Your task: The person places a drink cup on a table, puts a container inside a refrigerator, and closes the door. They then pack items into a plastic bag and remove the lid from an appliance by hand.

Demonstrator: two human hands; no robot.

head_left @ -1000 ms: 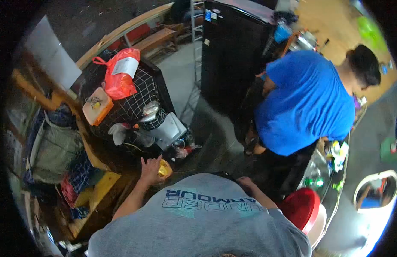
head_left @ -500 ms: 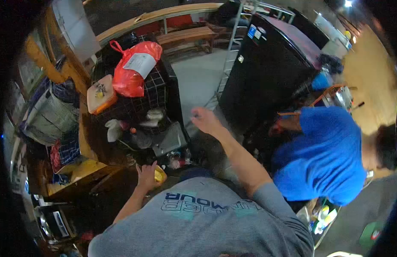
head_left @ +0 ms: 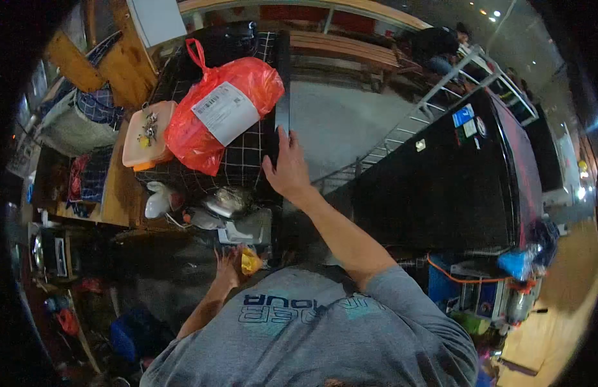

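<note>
My left hand [head_left: 228, 269] is low in front of my body, holding a crinkled yellow packet [head_left: 250, 262] on its thumb side. My right hand [head_left: 290, 164] reaches forward with its fingers apart and holds nothing. It is over the dark edge of the table [head_left: 282, 103], close to a red plastic bag [head_left: 263, 84]. The bag is tied, full, and has a white printed label. Left of the bag sits an orange plastic container [head_left: 136, 138] with small metallic items on its top.
A white bottle-like item [head_left: 158, 200] and a clear plastic-wrapped item [head_left: 228, 201] lie at the table's near end. On the right stand a black refrigerator [head_left: 434, 187] and a metal ladder [head_left: 392, 138]. A wooden bench [head_left: 344, 50] stands behind.
My view has turned right and nearer the table. My right hand has moved to the table edge beside the bag. The person in the blue shirt is out of view.
</note>
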